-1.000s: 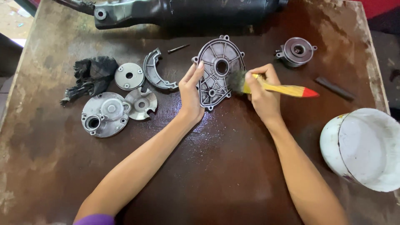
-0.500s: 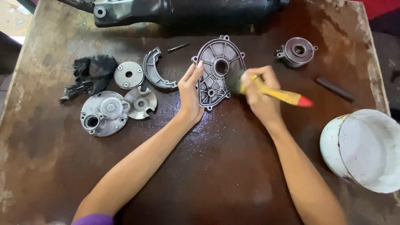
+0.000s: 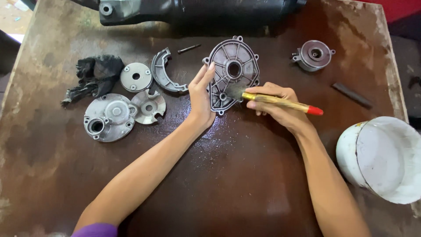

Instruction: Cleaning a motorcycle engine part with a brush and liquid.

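Your left hand (image 3: 201, 98) lies flat and open on the table (image 3: 228, 175), fingers straight and together, its fingertips and palm edge pressed against the left rim of the cover (image 3: 232, 74); it steadies the part without closing around it. Your right hand (image 3: 280, 105) is closed on the brush (image 3: 280, 102), thumb and fingers wrapped around the yellow handle, whose red end points right, away from the cover. The bristles touch the cover's lower right part, just below its centre hole. That cover is a ribbed grey metal plate with bolt ears round its edge, lying flat near the middle of the table, slightly toward the far side. Left of it you have a curved bracket (image 3: 163, 72), then a small disc (image 3: 136, 77), a notched disc (image 3: 149, 106) and a round housing (image 3: 107, 117), the last two touching. A black rag (image 3: 94, 74) lies further left, near the table's edge. A bolt (image 3: 188, 48) rests above the bracket. A small round hub (image 3: 313, 55) sits well to the right of the cover, with a dark bar (image 3: 352, 95) beyond it. A white bucket (image 3: 381, 158) stands at the right edge, near your right forearm. A large dark engine part (image 3: 197, 11) runs along the far side.
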